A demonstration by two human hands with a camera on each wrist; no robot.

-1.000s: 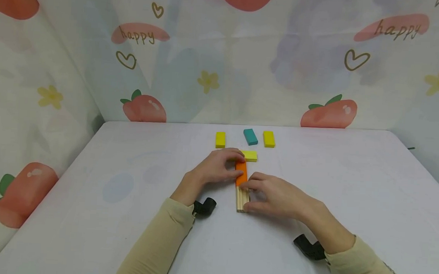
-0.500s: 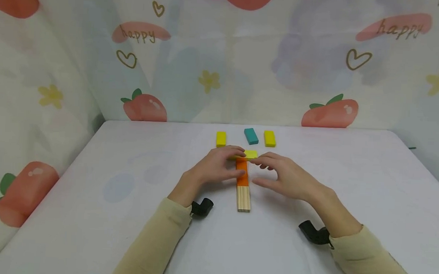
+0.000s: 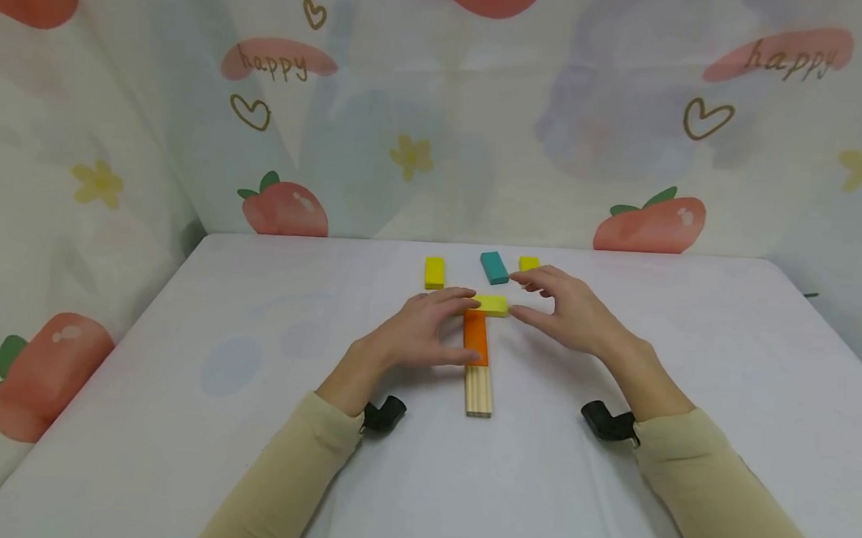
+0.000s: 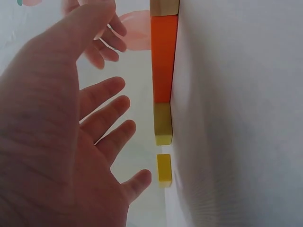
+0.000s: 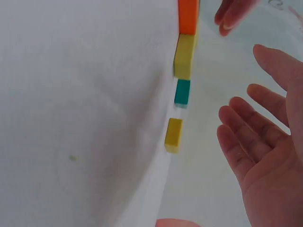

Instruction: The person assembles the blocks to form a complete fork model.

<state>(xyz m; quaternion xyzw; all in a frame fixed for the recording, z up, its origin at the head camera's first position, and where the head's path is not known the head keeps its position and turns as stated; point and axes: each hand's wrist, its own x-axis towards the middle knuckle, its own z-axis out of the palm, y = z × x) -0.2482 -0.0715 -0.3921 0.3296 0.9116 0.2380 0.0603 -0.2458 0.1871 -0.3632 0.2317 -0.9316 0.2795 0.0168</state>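
Landmark: orange block (image 3: 475, 337), flat on the white table (image 3: 247, 422), end to end with the plain wood block (image 3: 478, 390) on its near side. Yellow block (image 3: 491, 305) lying crosswise, touching its far end. Left hand (image 3: 428, 330) just left of orange, fingers relaxed and spread, thumb tip at its edge, gripping nothing. Right hand (image 3: 571, 313) beyond and right of orange, released, fingers loose, holding nothing, over the far right yellow block (image 3: 528, 263). Teal block (image 3: 494, 267) and another yellow block (image 3: 434, 272) further behind orange.

A staged tabletop booth: white-covered table (image 3: 247, 422) boxed in by strawberry-and-"happy" printed cloth backdrop (image 3: 439, 123).
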